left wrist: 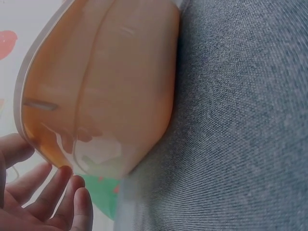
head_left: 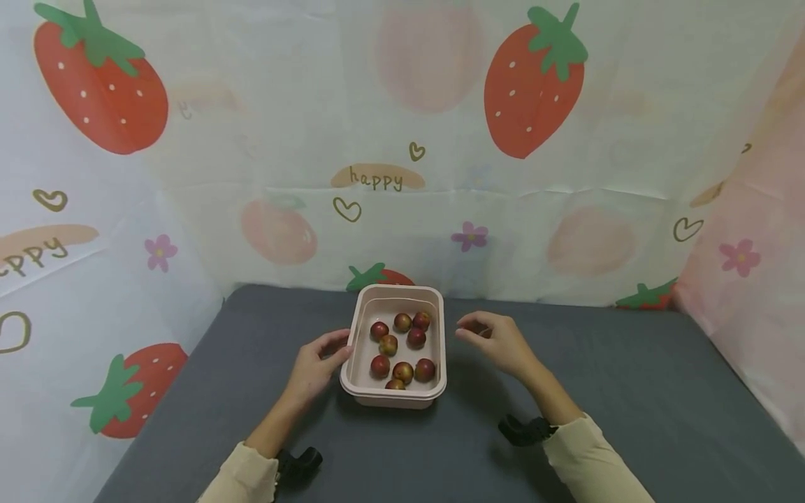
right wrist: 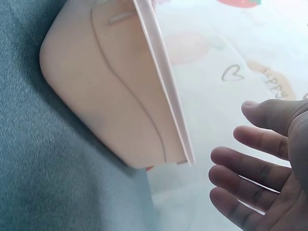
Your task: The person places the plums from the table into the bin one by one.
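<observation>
A pale pink plastic container (head_left: pixel 394 395) stands upright on the table, in the middle of the head view. Inside it lie several small round red-and-yellow fruits (head_left: pixel 388 345), spread over the bottom. My left hand (head_left: pixel 314 367) is at the container's left side, its fingertips touching the rim, fingers loosely bent. From the left wrist view, those fingers (left wrist: pixel 55 190) meet the rim near one corner. Off the right side, apart from the container, hovers my right hand (head_left: pixel 499 340) with nothing in it. Its fingers (right wrist: pixel 245 178) are spread and relaxed in the right wrist view.
A dark grey cloth (head_left: pixel 578 370) covers the table. Behind it and at both sides hangs a white curtain (head_left: pixel 302 126) printed with strawberries, hearts and flowers. Black bands (head_left: pixel 527 430) are worn on both wrists, below cream sleeves (head_left: pixel 591 461).
</observation>
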`<state>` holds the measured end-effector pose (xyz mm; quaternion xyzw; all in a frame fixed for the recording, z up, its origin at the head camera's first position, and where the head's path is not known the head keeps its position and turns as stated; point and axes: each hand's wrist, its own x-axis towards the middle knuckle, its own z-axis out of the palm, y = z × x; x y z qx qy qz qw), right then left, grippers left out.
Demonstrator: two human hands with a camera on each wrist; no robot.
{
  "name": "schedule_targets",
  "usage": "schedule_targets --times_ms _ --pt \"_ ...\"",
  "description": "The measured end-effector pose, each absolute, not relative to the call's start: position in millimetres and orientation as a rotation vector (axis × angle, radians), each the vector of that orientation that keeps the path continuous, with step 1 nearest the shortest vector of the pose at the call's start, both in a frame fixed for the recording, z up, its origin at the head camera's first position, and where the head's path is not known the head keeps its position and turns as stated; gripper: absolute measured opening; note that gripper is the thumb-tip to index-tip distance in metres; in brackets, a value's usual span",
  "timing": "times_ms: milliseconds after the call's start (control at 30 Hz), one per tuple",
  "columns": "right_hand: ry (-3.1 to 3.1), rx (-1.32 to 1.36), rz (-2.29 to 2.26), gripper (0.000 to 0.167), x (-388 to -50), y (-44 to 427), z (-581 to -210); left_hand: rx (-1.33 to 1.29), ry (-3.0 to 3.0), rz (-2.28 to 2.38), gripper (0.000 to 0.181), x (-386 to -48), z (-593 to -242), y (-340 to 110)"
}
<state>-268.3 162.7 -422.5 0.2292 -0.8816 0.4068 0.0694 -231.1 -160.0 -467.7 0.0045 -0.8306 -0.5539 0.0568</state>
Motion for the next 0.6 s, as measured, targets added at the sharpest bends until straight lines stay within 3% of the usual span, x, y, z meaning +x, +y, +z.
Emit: schedule_targets --times_ms 600 --pt "-2.644 0.613 1.263 0.019 -266 179 -426 -0.027 -2.527 -1.675 0.040 -229 -468 -159"
